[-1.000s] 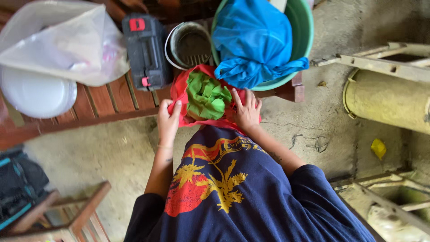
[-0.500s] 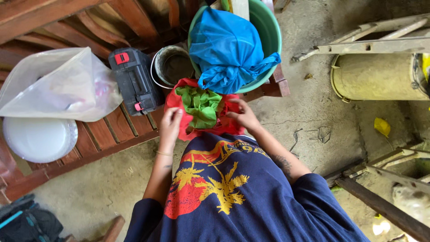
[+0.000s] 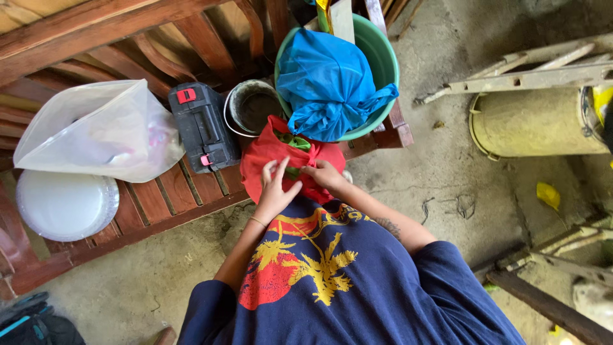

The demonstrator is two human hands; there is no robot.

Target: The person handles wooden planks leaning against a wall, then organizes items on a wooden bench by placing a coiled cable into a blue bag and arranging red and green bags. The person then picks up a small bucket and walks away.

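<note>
From the head view: left hand (image 3: pixel 276 190) and right hand (image 3: pixel 324 174), fingers closed on the gathered mouth of a red bag (image 3: pixel 268 156) at the slatted wooden bench (image 3: pixel 159 204) edge. Behind, a blue bag (image 3: pixel 325 83) in a green basin (image 3: pixel 382 61), a metal pot (image 3: pixel 250 107), a black case (image 3: pixel 201 128), a clear plastic bag (image 3: pixel 96 131) and white plates (image 3: pixel 60 207). Below and right, bare stained concrete floor (image 3: pixel 440 172) and a drum (image 3: pixel 530 124).

Wooden slatted bench (image 3: pixel 159 204); stained concrete floor (image 3: pixel 447 172).

Single head camera, steep downward view, close over bench (image 3: pixel 159 204).
</note>
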